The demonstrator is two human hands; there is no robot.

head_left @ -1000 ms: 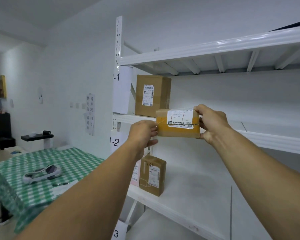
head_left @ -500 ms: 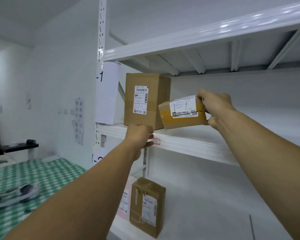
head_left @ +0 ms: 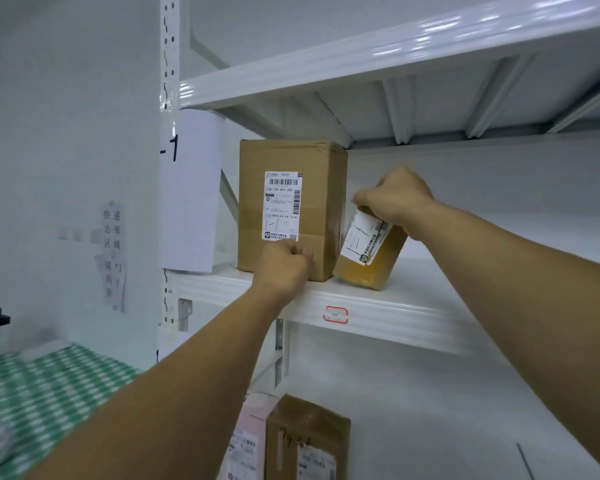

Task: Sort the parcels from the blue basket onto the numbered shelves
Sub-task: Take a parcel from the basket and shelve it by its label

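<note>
Gripping the tilted parcel (head_left: 368, 259) on the shelf (head_left: 430, 313), right hand (head_left: 400, 199) must seat it flat, then release; left hand (head_left: 284, 266) curls empty.

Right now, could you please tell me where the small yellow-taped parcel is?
In the head view the small yellow-taped parcel stands tilted on the shelf marked 1, just right of the tall cardboard box, with the right hand gripping its top.

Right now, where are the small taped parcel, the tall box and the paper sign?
small taped parcel (head_left: 374, 268): head view, yellow lower front.
tall box (head_left: 282, 206): head view, front face, on the label.
paper sign (head_left: 191, 192): head view, blank middle of sheet.
</note>
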